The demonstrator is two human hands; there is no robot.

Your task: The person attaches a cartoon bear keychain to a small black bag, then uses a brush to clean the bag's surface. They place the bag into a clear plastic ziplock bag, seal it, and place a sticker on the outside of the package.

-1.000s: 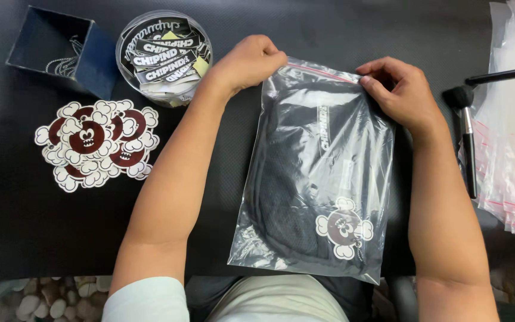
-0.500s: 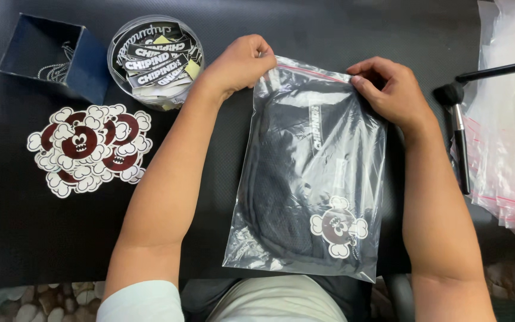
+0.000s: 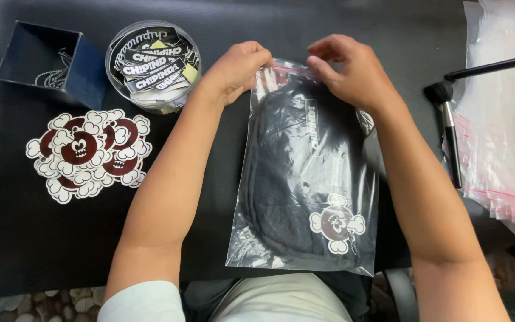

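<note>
A clear zip bag [image 3: 305, 197] with a folded black garment inside lies on the black table [image 3: 25, 238] in front of me. A flower-shaped sticker [image 3: 336, 223] shows near its lower end. My left hand [image 3: 236, 68] pinches the bag's top left corner at the red zip strip. My right hand [image 3: 347, 65] pinches the same strip near the middle of the top edge, fingers closed on it.
A pile of flower-shaped stickers [image 3: 84, 152] lies at the left. Behind it stand a round clear tub of black labels [image 3: 150, 59] and a dark blue box with a chain [image 3: 52, 59]. A stack of empty zip bags [image 3: 502, 119] and a black stand [image 3: 448, 125] sit at the right.
My right hand has slid left along the bag's top strip, from the right corner toward the middle. My left hand has stayed on the left corner.
</note>
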